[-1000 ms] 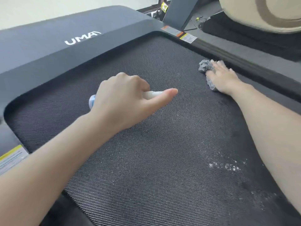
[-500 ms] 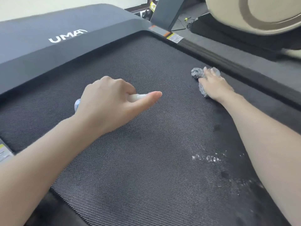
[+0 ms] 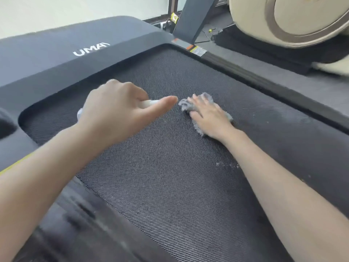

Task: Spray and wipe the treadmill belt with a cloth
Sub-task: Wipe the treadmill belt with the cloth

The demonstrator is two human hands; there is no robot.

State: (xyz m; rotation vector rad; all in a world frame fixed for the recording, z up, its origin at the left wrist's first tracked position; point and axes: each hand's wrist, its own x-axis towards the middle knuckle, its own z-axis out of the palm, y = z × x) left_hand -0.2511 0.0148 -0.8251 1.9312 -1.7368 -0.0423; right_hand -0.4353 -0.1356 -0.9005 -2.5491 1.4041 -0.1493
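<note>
**Item 1. Treadmill belt** (image 3: 160,186): dark woven surface that fills most of the head view, framed by the grey deck. A darker, damp-looking band runs down its right side. A small scatter of white flecks (image 3: 226,165) lies on the belt just beside the right forearm.

**Item 2. Left hand** (image 3: 117,112): over the belt's middle-left, knuckles up. The fingers are curled round a small spray bottle (image 3: 148,103). Only the bottle's white tip beyond the knuckles and a pale blue end near the wrist show. The index finger lies straight along the top and points toward the cloth. Whether the bottle touches the belt cannot be told.

**Item 3. Right hand** (image 3: 209,118): palm down at the belt's centre. The fingers (image 3: 198,100) are straight and slightly spread, pressing flat on the cloth and gripping nothing.

**Item 4. Cloth** (image 3: 186,105): grey and crumpled, pinned between the right palm and the belt. Frayed edges stick out past the fingertips and along both sides of the hand. Its left edge is just beside the left index fingertip, apart from it.

**Item 5. Motor cover** (image 3: 56,46): dark grey, at the belt's far end, with white "UMA" lettering (image 3: 91,49).

**Item 6. Right side rail** (image 3: 264,82): ribbed, with a warning label (image 3: 198,51) at its far end. 1 upright post (image 3: 194,17) rises behind it.

**Item 7. Beige rounded unit** (image 3: 294,17): upper right, on a dark mat (image 3: 255,48), well apart from the belt.
</note>
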